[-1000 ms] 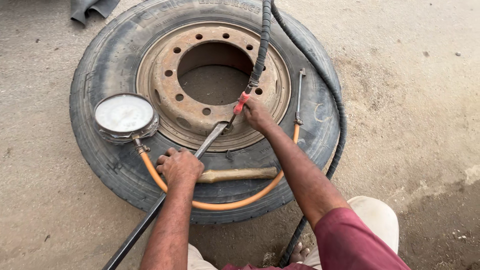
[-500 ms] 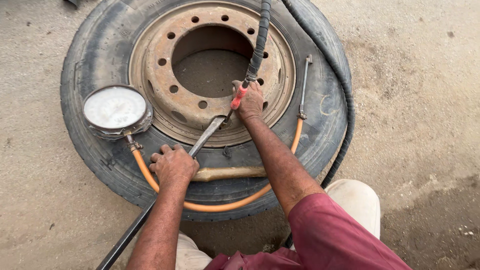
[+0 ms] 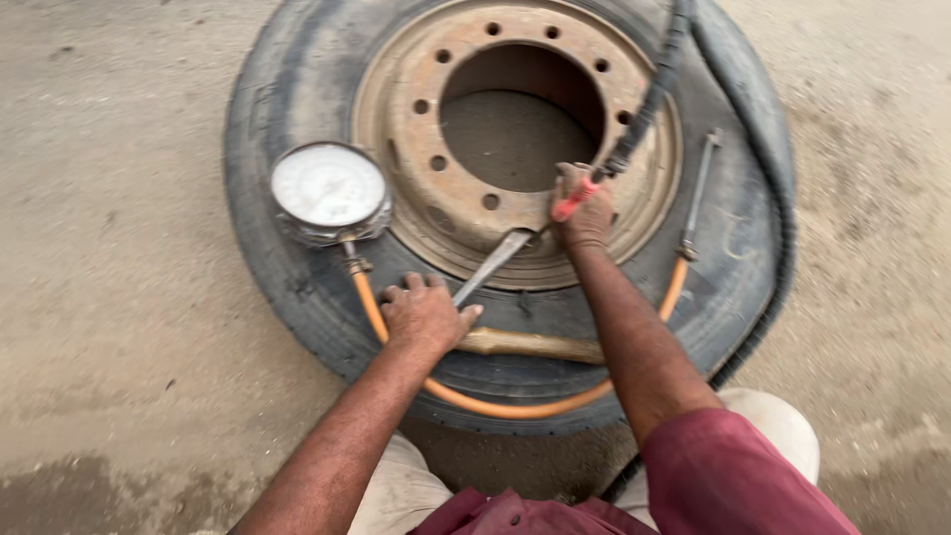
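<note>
A large truck tyre lies flat on the ground with a rusty steel rim in it. My left hand grips a flat metal tyre lever whose tip is wedged at the rim's edge. My right hand holds the red-tipped end of a black air hose against the rim. A round white pressure gauge rests on the tyre to the left, joined to an orange hose that loops across the sidewall. A wooden handle lies on the tyre between my arms.
A thin metal rod at the orange hose's far end lies on the tyre's right side. A thick black hose curves around the tyre's right edge. Dusty concrete ground surrounds the tyre. My knees are at the bottom.
The view has moved closer and shifted right over the tyre. Both hands keep their holds on the lever and the hose end.
</note>
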